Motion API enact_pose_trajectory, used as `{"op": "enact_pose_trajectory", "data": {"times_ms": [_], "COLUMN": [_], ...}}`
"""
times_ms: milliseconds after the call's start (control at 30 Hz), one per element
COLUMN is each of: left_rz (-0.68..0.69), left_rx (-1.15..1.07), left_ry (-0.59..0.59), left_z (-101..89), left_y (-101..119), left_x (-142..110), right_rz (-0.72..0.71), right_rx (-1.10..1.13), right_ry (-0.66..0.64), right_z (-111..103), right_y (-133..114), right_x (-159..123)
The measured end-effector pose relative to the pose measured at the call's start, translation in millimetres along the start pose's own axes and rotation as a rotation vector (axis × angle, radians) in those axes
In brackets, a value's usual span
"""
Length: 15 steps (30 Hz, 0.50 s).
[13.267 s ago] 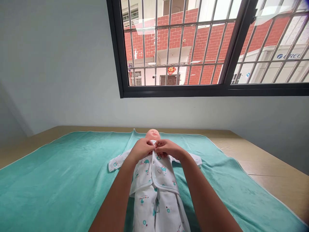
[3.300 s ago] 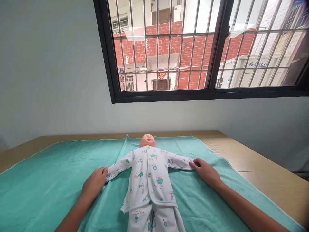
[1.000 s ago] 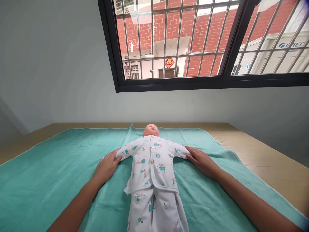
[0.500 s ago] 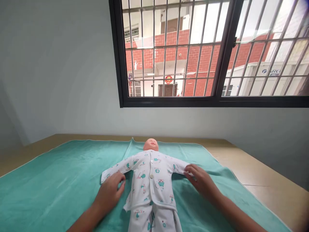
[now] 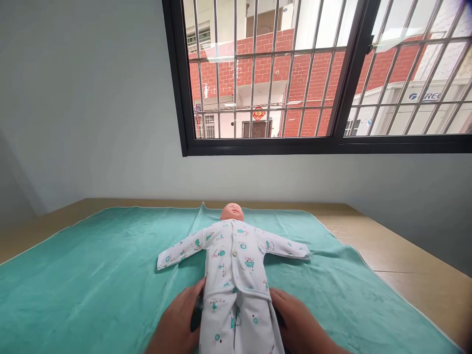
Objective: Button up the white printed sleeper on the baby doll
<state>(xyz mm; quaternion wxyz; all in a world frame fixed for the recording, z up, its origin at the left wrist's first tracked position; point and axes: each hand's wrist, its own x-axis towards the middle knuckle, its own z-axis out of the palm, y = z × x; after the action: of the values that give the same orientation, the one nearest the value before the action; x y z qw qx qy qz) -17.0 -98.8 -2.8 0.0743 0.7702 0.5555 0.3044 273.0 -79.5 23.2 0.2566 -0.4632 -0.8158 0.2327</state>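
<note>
A baby doll (image 5: 232, 212) lies on its back on a teal towel (image 5: 92, 275), head toward the wall, sleeves spread out. It wears a white printed buttoned top (image 5: 236, 255) and matching trousers (image 5: 236, 324). My left hand (image 5: 182, 319) rests against the doll's left hip side, fingers together and curved along the trousers. On the other side of the waist, my right hand (image 5: 295, 322) lies the same way. Both hands press the doll's sides; their fingertips are partly hidden under the clothing.
The towel covers a wooden tabletop (image 5: 401, 255) that stands against a pale wall. A black-framed barred window (image 5: 313, 73) is above, with red brick buildings outside. Bare wood shows at the right and along the far edge.
Both hands have left the sleeve ends and moved down and inward to the doll's waist, one on each side. The sleeves now lie free on the towel.
</note>
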Motion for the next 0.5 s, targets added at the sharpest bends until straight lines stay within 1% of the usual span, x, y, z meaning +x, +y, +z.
{"op": "enact_pose_trajectory", "data": {"times_ms": [133,233,333,500], "left_rz": [0.01,0.026,0.014,0.011], "left_rx": [-0.077,-0.079,-0.064,-0.033], "left_ry": [0.085,0.079,0.053,0.037], "left_z": [-2.6,-5.2,-6.3,-6.5], "left_y": [5,7,7,6], "left_x": [-4,-1,1,-1], "right_rz": [-0.027,-0.019,-0.018,-0.022], "right_rx": [0.228,0.331,0.359,0.364], "right_ry": [-0.007,-0.031,-0.076,-0.098], "right_z": [-2,-3,-7,-18], "right_y": [-4,-7,-2,5], "right_x": [-1,-1,0,2]}}
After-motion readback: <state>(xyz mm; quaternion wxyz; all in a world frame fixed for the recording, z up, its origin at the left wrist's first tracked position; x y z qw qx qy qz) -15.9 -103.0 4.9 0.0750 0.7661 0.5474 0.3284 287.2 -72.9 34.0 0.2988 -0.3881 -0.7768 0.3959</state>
